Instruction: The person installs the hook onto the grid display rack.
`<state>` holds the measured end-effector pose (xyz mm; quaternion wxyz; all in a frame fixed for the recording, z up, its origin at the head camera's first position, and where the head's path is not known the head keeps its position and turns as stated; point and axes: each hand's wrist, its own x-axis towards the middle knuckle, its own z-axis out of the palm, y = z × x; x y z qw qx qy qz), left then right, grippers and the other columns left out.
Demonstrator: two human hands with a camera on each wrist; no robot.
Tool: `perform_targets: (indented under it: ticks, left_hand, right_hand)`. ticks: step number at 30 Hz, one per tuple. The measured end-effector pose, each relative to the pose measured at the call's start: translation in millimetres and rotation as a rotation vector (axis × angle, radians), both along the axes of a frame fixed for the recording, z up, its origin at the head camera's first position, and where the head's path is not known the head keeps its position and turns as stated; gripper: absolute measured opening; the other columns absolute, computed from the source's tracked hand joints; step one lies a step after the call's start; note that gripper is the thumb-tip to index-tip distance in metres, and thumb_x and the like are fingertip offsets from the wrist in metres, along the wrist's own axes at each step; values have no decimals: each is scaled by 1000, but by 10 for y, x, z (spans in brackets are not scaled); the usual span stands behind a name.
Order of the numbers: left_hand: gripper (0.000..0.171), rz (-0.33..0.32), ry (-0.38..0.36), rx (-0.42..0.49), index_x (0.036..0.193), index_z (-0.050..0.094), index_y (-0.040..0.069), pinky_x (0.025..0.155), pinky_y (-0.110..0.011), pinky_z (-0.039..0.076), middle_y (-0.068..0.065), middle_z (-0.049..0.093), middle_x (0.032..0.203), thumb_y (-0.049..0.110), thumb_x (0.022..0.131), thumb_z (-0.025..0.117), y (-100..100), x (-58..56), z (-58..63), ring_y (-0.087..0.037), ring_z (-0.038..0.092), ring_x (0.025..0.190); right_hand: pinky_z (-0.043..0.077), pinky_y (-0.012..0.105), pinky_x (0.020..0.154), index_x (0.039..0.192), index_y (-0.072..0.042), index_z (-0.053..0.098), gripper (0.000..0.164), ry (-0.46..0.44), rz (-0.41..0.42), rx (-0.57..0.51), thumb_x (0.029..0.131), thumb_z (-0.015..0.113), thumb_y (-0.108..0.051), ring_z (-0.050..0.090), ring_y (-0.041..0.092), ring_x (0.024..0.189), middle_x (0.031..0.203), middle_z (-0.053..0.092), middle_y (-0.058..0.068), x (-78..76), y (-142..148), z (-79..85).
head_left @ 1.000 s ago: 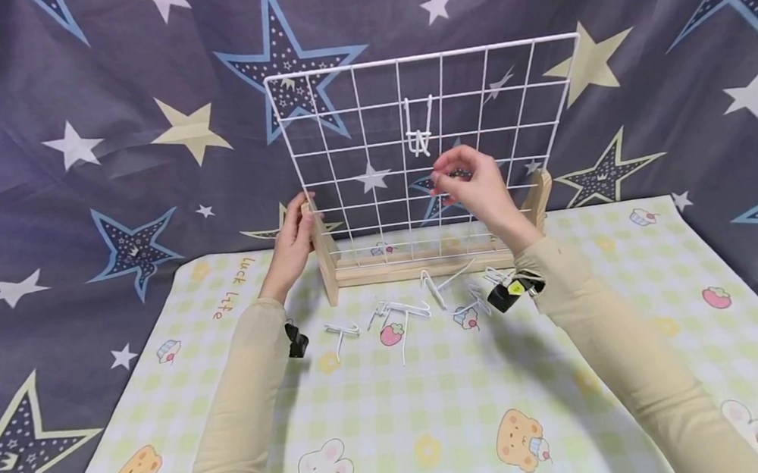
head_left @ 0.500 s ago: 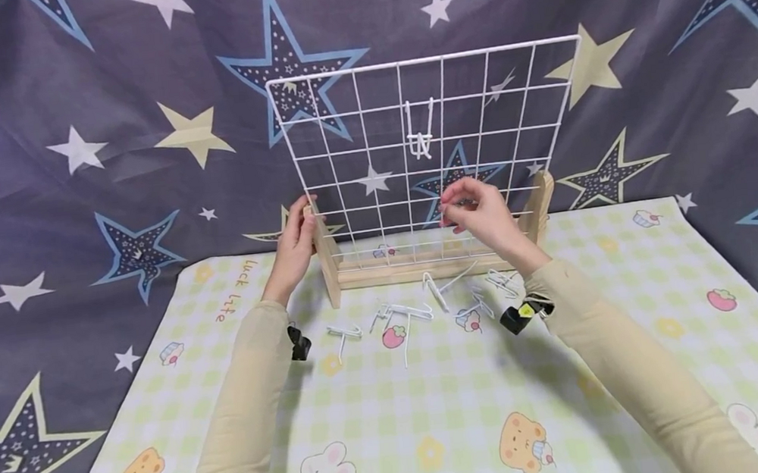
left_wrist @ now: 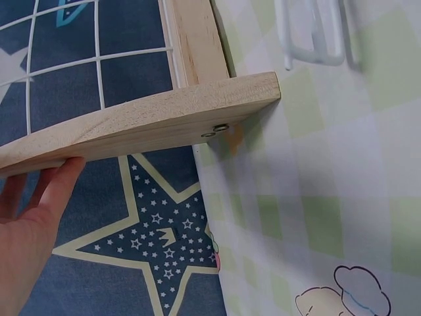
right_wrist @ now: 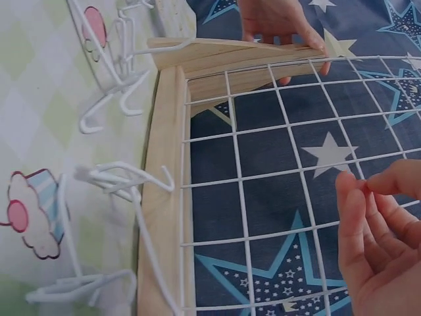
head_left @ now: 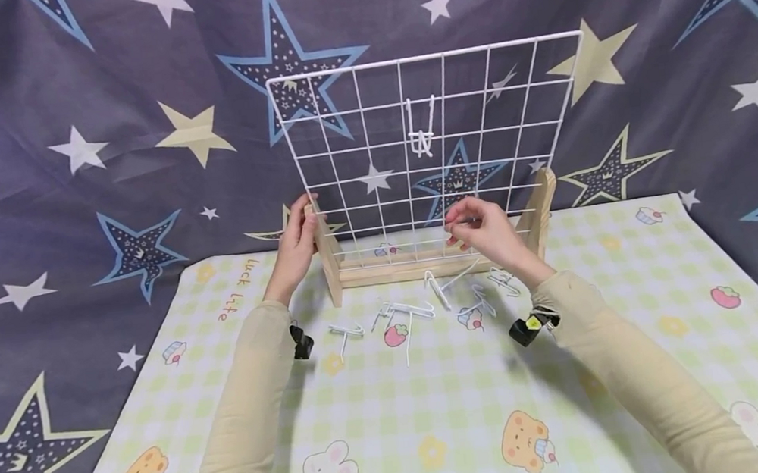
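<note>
A white wire grid panel stands in a wooden stand at the back of the table. My left hand grips the stand's left upright, the thumb on its near side. In front of the panel's lower right part is my right hand, its fingers loosely curled. Thumb and index tips meet in the right wrist view, with nothing visible between them. One white wire hook hangs on the panel's upper middle. Several loose white hooks lie before the stand, one of them below my right hand.
A checked tablecloth printed with animals and fruit covers the table. Behind the panel hangs a dark curtain with stars. A black wrist camera sits on the left wrist, another on the right.
My right hand has moved down from just below the hung hook to the panel's lower part, near the loose hooks. My left hand keeps its grip on the upright.
</note>
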<state>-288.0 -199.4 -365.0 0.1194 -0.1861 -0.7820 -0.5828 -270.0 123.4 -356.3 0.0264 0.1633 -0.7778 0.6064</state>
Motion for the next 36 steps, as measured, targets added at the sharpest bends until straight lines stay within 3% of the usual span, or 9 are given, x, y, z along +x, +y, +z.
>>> perform_targets:
  ticks: [3,6,10,14,18,25,30,36]
  left_hand:
    - [41,4,1,-4,145,33,2,84,-58,51,-36,51,124,15,106,36,5,0,2,-51,52,111]
    - [41,3,0,2,145,34,2,84,-59,50,-36,50,124,14,106,36,10,-1,3,-52,52,111]
    - [41,-1,-1,7,145,34,2,85,-58,50,-36,50,125,14,106,36,17,-8,11,-52,51,112]
    - [41,10,-7,1,145,34,3,84,-58,51,-34,51,126,14,106,36,23,-4,25,-50,52,112]
    - [40,19,-8,-3,145,34,3,83,-54,53,-34,51,125,14,106,36,5,-22,-8,-49,52,112]
    - [41,7,-25,-13,146,32,2,86,-59,50,-35,50,127,14,106,35,-8,37,0,-51,50,114]
    - [42,4,-30,-13,146,32,2,86,-57,50,-33,52,125,13,106,35,-5,44,2,-51,50,114]
    - [42,6,-25,-12,146,32,2,86,-56,51,-33,51,126,14,106,35,4,33,25,-50,50,114]
  right_hand:
    - [56,25,59,102,14,57,15,-19,0,29,88,58,10,65,44,81,99,64,29,75,-10,55]
    - [57,30,62,102,15,56,15,-29,-2,58,89,59,9,64,47,82,99,63,30,115,-5,70]
    - [58,37,65,102,12,58,15,-22,5,74,90,61,5,64,46,82,98,64,28,41,49,-64]
    - [58,33,62,103,9,58,15,-9,18,89,90,62,4,66,40,80,98,64,27,-26,107,-196]
    - [58,33,61,101,9,58,13,9,38,100,89,61,5,67,34,76,96,63,27,-35,143,-268]
    - [58,39,61,99,10,58,12,20,54,111,88,60,6,66,38,75,92,64,25,5,222,-405]
    - [57,34,57,98,11,58,12,26,47,113,87,60,8,67,34,70,92,64,27,21,279,-475]
    - [54,24,56,98,15,57,12,18,61,150,87,58,11,64,42,74,89,63,28,90,332,-427]
